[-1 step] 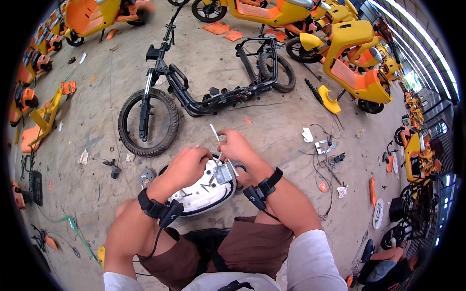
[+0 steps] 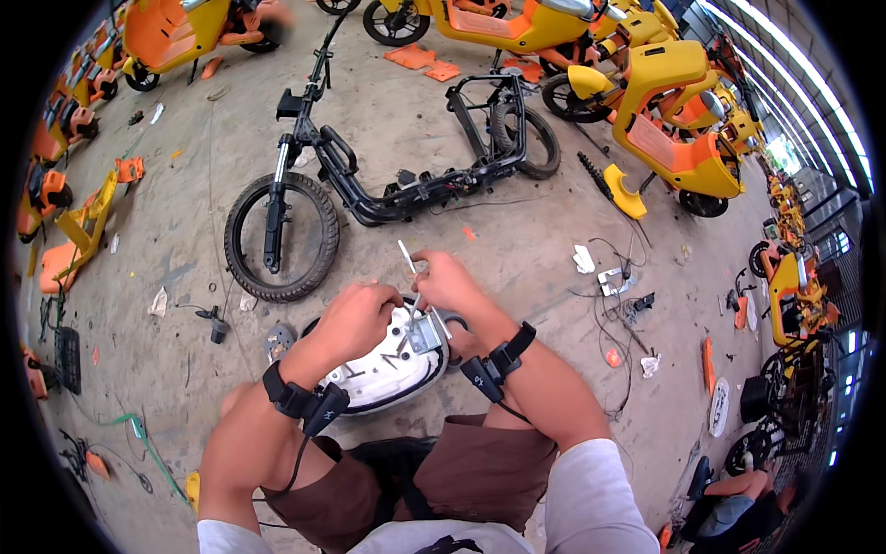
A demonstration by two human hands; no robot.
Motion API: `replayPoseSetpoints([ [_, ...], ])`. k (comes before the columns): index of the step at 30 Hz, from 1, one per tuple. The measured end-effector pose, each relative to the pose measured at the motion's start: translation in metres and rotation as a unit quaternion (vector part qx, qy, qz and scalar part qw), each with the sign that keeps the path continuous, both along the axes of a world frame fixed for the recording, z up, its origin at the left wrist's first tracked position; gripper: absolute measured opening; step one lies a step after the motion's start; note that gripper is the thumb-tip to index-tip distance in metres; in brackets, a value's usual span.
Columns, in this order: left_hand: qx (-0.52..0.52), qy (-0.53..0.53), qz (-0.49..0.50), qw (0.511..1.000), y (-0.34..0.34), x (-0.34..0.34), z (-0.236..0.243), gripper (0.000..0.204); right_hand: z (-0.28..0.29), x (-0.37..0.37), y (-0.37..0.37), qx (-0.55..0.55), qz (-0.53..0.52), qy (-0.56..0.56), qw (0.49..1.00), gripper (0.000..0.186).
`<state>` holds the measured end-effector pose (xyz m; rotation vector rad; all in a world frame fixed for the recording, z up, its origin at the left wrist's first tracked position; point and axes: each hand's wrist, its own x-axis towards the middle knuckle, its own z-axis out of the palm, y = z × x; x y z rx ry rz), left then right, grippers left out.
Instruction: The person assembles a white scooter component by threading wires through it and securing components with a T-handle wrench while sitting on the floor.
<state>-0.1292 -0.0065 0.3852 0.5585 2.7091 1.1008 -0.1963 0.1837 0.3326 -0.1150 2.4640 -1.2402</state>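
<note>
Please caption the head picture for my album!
Left hand and right hand over a white part, bare scooter frame beyond.

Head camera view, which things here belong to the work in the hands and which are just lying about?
At the hands:
silver rod-like tool, in the right hand
white oval seat base
metal bracket on it

Lying about:
curved yellow panel
black coil spring
flat orange pieces

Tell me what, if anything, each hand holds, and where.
The right hand grips a slim pale rod just below its protruding upper end. Whether the left hand holds anything cannot be told.
</note>
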Motion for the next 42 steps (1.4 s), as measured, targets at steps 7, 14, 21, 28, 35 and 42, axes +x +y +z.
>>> replayPoseSetpoints([
  [7,0.064,0.058,0.044,0.995,0.003,-0.001,0.001,0.015,0.003,0.004,-0.004,0.012,0.021,-0.015,1.000,0.038],
  [14,0.067,0.062,0.030,0.995,0.003,0.000,0.002,0.016,0.008,0.007,-0.009,0.009,0.040,-0.017,0.999,0.038],
  [21,0.074,0.046,0.033,0.996,0.005,0.001,0.004,0.017,0.004,0.007,-0.009,-0.013,0.047,-0.007,0.999,0.038],
  [28,0.069,0.036,0.006,0.997,0.004,0.001,0.004,0.017,-0.004,0.008,-0.008,0.005,0.043,-0.015,0.999,0.040],
  [35,0.063,0.010,-0.018,0.998,0.011,0.002,0.000,0.018,-0.001,0.007,-0.007,0.118,0.079,0.069,0.987,0.049],
  [42,0.054,0.019,-0.096,0.994,0.022,0.006,-0.010,0.017,0.000,0.005,0.000,0.150,0.106,0.038,0.982,0.038],
])
